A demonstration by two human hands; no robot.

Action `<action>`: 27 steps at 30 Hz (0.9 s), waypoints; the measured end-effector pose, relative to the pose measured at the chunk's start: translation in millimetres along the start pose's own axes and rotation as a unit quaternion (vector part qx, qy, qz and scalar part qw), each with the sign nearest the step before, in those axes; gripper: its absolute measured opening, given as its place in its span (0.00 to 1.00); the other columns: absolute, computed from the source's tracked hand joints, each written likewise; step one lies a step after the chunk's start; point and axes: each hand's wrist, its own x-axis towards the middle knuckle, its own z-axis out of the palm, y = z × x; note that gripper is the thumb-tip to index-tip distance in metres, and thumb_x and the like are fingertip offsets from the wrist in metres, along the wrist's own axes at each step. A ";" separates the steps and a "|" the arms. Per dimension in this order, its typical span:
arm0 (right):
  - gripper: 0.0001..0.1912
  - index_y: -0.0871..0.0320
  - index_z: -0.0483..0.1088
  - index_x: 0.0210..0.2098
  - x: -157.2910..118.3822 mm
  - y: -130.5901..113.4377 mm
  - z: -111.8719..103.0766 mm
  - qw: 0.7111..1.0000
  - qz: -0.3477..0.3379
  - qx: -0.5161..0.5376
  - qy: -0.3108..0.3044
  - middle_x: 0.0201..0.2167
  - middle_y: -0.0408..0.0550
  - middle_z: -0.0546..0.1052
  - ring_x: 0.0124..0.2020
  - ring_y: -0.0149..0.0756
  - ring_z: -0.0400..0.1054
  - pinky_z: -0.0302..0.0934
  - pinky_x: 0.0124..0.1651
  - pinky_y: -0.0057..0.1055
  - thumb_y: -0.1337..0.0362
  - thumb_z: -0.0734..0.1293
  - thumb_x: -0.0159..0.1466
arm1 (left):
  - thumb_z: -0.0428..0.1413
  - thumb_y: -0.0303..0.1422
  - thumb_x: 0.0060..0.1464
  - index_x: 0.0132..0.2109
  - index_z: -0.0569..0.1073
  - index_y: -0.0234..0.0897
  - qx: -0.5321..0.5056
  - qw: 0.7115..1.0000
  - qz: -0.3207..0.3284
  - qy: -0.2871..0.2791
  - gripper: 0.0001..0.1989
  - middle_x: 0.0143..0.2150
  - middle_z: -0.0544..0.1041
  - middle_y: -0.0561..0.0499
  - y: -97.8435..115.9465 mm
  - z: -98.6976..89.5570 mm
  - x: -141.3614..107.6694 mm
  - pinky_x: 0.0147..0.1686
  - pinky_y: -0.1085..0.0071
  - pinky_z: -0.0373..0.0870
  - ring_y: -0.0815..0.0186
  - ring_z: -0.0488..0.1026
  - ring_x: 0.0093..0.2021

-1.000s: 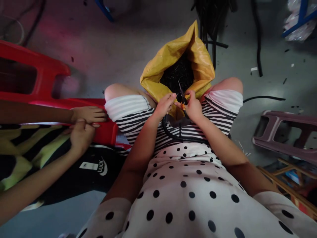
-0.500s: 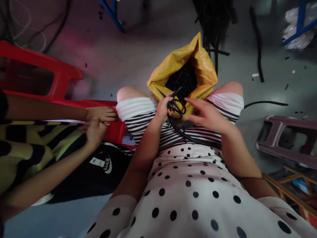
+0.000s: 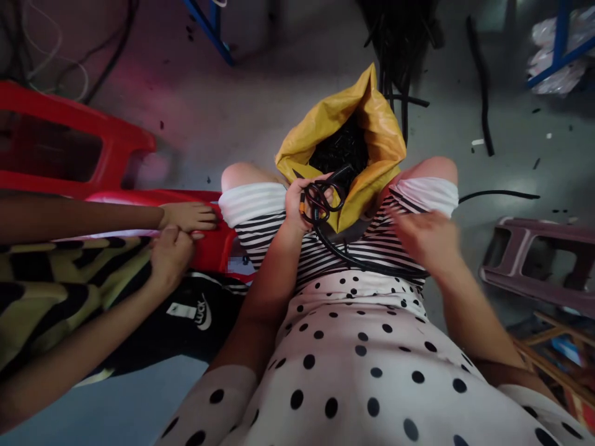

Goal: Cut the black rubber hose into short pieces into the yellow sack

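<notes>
My left hand (image 3: 298,201) is closed around scissors (image 3: 331,205) with black handle loops and an orange part, in front of the yellow sack. A black corrugated tube (image 3: 341,255) runs through the same hand. One end of the tube points up at the sack's mouth; the rest curves down over my lap to the right. My right hand (image 3: 425,241) is over my right thigh, away from the scissors. Motion smears its fingers, so their grip is unclear. The yellow sack (image 3: 385,133) stands open between my knees and holds many short black pieces (image 3: 341,148).
Another person's hands (image 3: 179,238) rest at a red stool (image 3: 218,244) on my left. Long black tubes (image 3: 400,56) lie beyond the sack, and one tube (image 3: 482,87) lies apart. A purple-grey stool (image 3: 511,248) stands at right.
My right hand has moved right and toward me, away from the scissors. In my left hand the scissors have turned, and their loops sit further left.
</notes>
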 end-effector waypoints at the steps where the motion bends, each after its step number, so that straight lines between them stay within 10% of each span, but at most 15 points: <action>1: 0.17 0.59 0.82 0.45 0.9 -2.9 5.6 1.000 0.000 0.022 -0.015 0.35 0.46 0.83 0.34 0.32 0.76 0.73 0.41 0.29 0.52 0.69 0.76 | 0.49 0.45 0.64 0.57 0.81 0.26 0.011 1.000 -0.001 0.004 0.30 0.26 0.76 0.46 0.0 -0.6 -0.8 0.16 0.72 0.65 0.63 0.71 0.21; 6: 0.18 0.58 0.80 0.50 24.6 -29.3 50.7 0.945 0.066 0.242 -0.210 0.38 0.48 0.83 0.36 0.37 0.75 0.70 0.42 0.33 0.50 0.72 0.71 | 0.53 0.48 0.62 0.55 0.82 0.28 0.118 0.992 0.027 0.022 0.29 0.29 0.79 0.42 -2.3 1.8 -6.9 0.21 0.67 0.72 0.57 0.77 0.26; 11: 0.30 0.54 0.73 0.38 35.3 -56.1 70.4 0.736 0.179 0.523 -0.390 0.30 0.45 0.80 0.30 0.37 0.73 0.69 0.32 0.33 0.32 0.74 0.63 | 0.53 0.45 0.60 0.58 0.81 0.29 0.162 0.986 0.032 0.002 0.30 0.32 0.82 0.42 -1.7 6.5 -13.4 0.31 0.64 0.79 0.54 0.82 0.33; 14: 0.33 0.54 0.71 0.42 34.3 -65.3 66.1 0.667 0.234 0.571 -0.417 0.34 0.48 0.83 0.30 0.39 0.75 0.71 0.32 0.35 0.33 0.78 0.57 | 0.52 0.45 0.61 0.59 0.81 0.29 0.159 0.987 0.035 0.011 0.30 0.32 0.82 0.41 -0.8 7.2 -16.1 0.34 0.61 0.81 0.52 0.84 0.37; 16: 0.33 0.53 0.71 0.47 33.5 -67.0 65.7 0.689 0.223 0.558 -0.405 0.30 0.43 0.79 0.25 0.36 0.70 0.67 0.29 0.34 0.36 0.78 0.58 | 0.51 0.47 0.62 0.59 0.82 0.29 0.157 0.986 0.043 0.023 0.30 0.32 0.82 0.41 0.0 7.0 -17.4 0.35 0.60 0.81 0.50 0.84 0.38; 22: 0.14 0.56 0.76 0.41 34.0 -47.2 56.2 0.925 0.050 0.223 -0.303 0.27 0.43 0.73 0.29 0.36 0.67 0.62 0.38 0.33 0.51 0.70 0.72 | 0.52 0.52 0.64 0.58 0.82 0.32 0.157 0.986 0.055 0.034 0.31 0.33 0.81 0.40 3.6 5.6 -17.7 0.31 0.59 0.79 0.51 0.83 0.36; 27: 0.16 0.57 0.79 0.48 55.1 -52.7 28.3 0.995 0.015 0.056 -0.087 0.44 0.57 0.83 0.48 0.48 0.76 0.67 0.53 0.41 0.54 0.63 0.78 | 0.54 0.49 0.62 0.56 0.82 0.31 0.140 0.988 0.048 0.043 0.28 0.34 0.82 0.42 -2.4 6.2 -9.5 0.30 0.64 0.76 0.56 0.80 0.32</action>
